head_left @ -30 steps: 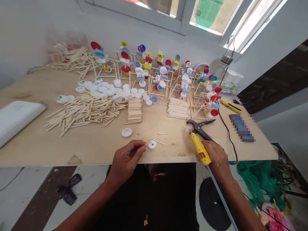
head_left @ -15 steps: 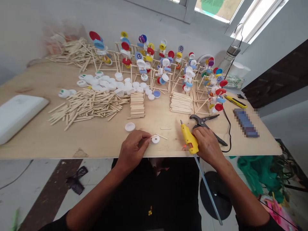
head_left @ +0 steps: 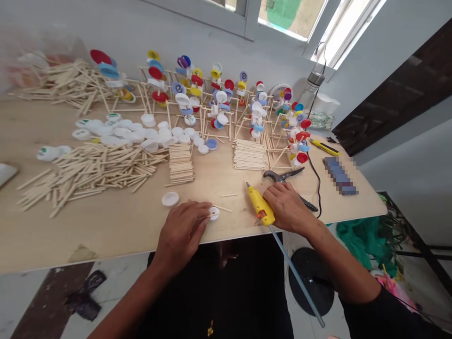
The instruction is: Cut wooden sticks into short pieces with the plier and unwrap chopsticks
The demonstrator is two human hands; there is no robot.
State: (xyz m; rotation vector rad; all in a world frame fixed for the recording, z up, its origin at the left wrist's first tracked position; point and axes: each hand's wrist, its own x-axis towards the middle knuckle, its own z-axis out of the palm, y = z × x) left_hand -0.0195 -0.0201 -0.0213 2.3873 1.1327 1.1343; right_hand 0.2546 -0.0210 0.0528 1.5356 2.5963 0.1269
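Note:
My left hand (head_left: 182, 231) is closed in a pinch at the table's front edge, holding a short wooden stick (head_left: 211, 215). The stick lies across a small white bottle cap (head_left: 214, 217) with a brownish spot in its middle. Another stick (head_left: 222, 208) lies beside that cap, and one more stick (head_left: 229, 195) rests a little farther back. My right hand (head_left: 286, 203) is wrapped round a yellow glue gun (head_left: 260, 205), its nozzle pointing away and a long glue stick trailing from its rear. Black-handled pliers (head_left: 282, 176) lie partly hidden behind the right hand.
A larger white cap (head_left: 170, 199) sits left of the left hand. Behind are stick piles (head_left: 102, 167), stacked sticks (head_left: 181, 165), more white caps (head_left: 122, 132) and several stick frames with coloured cap wheels (head_left: 257, 113). A yellow cutter knife (head_left: 325, 147) and power cord (head_left: 315, 176) are at right.
The view has swung to the right. My left hand has brought the stick down across the small cap. My right hand keeps hold of the glue gun.

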